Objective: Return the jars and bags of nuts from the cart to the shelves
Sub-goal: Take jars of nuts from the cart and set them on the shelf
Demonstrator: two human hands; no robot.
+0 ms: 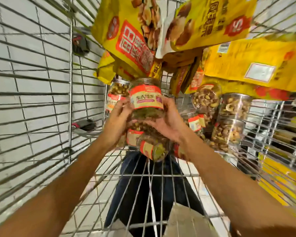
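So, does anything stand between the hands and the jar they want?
No. The left hand and right hand hold the jar from both sides. The yellow bags lie beyond it, other jars beside it; none covers it.

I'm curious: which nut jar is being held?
The clear plastic jar with the red-and-cream label, gripped between the left hand and right hand; other jars lie untouched.

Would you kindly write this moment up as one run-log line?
stage: pickup in cart | left hand and right hand grip nut jar | remaining: other jars, yellow bags
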